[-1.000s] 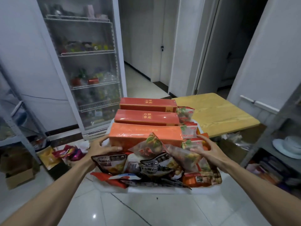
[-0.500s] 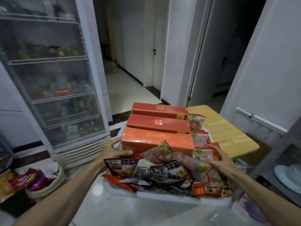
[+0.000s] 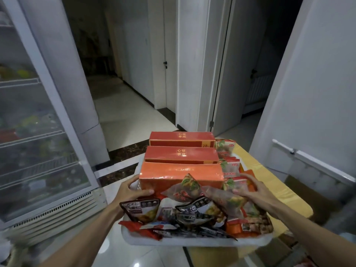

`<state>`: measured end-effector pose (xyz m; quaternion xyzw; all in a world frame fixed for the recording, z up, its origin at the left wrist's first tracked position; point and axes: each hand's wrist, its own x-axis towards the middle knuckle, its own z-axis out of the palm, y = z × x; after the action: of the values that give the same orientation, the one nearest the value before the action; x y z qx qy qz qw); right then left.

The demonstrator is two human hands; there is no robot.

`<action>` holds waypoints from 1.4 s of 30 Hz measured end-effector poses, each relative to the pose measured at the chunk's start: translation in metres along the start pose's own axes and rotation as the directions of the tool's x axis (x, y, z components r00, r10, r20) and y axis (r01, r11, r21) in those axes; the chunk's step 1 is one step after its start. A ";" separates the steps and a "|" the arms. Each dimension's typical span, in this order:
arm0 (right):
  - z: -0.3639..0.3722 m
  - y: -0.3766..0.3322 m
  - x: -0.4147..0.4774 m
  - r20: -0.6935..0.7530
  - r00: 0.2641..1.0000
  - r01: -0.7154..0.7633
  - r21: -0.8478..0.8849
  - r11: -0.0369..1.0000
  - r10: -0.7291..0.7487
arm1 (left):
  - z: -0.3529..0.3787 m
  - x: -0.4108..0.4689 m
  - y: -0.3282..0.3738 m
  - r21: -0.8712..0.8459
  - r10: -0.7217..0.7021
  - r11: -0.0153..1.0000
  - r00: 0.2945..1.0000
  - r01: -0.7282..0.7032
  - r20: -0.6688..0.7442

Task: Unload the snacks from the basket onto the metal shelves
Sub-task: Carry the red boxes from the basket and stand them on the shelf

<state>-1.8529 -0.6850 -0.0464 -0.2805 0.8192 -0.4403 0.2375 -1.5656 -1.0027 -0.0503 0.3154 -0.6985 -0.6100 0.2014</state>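
Note:
A white plastic basket (image 3: 192, 242) is held up in front of me, full of snacks. Three long orange-red boxes (image 3: 181, 175) lie across its far half. Dark and clear snack packets (image 3: 194, 211) are heaped at the near side, and red-and-green packets (image 3: 230, 167) stand along the right. My left hand (image 3: 129, 190) grips the basket's left rim, thumb against the nearest box. My right hand (image 3: 250, 187) grips the right rim over the packets. No metal shelves are in view.
A glass-door fridge (image 3: 38, 132) with stocked wire racks stands at the left. A yellow wooden table (image 3: 269, 180) lies under and right of the basket. Ahead are a dim hallway (image 3: 119, 97) and white doors (image 3: 217, 74). A white wall with a rail (image 3: 300, 153) is on the right.
The view has swung right: the fridge slid to the left edge, the metal racks at both sides left the view, and the hallway is now straight ahead. Both hands keep their grip on the basket.

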 end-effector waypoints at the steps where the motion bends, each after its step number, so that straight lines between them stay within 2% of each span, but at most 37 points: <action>1: -0.008 0.000 0.018 0.003 1.000 0.010 -0.004 1.000 -0.010 | 0.009 0.015 0.004 -0.002 0.005 1.000 1.000 -0.005 -0.007; 7: -0.048 0.023 0.126 0.107 0.994 0.020 0.020 1.000 -0.022 | 0.057 0.078 0.011 0.014 -0.021 1.000 0.996 0.022 -0.086; 11: -0.071 0.047 0.205 0.197 0.980 0.037 -0.029 0.999 -0.031 | 0.088 0.108 0.007 -0.033 -0.075 0.997 0.982 0.071 -0.176; 16: -0.087 0.064 0.283 0.323 0.945 0.074 -0.062 0.995 -0.050 | 0.127 0.124 -0.003 -0.098 -0.169 0.985 0.930 0.144 -0.327; 20: -0.094 0.072 0.318 0.394 0.919 0.028 -0.049 0.998 -0.007 | 0.151 0.136 -0.008 -0.109 -0.206 0.978 0.907 0.178 -0.368; 24: -0.096 0.090 0.344 0.433 0.901 0.027 -0.060 0.998 0.002 | 0.165 0.146 -0.007 -0.123 -0.227 0.973 0.884 0.193 -0.408; 31: -0.098 0.095 0.355 0.399 0.916 -0.002 -0.099 0.995 0.041 | 0.177 0.164 -0.013 -0.130 -0.245 0.969 0.892 0.211 -0.381; 42: -0.103 0.105 0.366 0.435 0.900 0.012 -0.120 0.993 0.042 | 0.181 0.169 -0.014 -0.125 -0.244 0.969 0.906 0.213 -0.345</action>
<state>-2.2120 -0.8212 -0.1369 -0.3793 0.7722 -0.3146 0.4010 -1.8056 -0.9884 -0.1131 0.4920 -0.5820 -0.5906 0.2654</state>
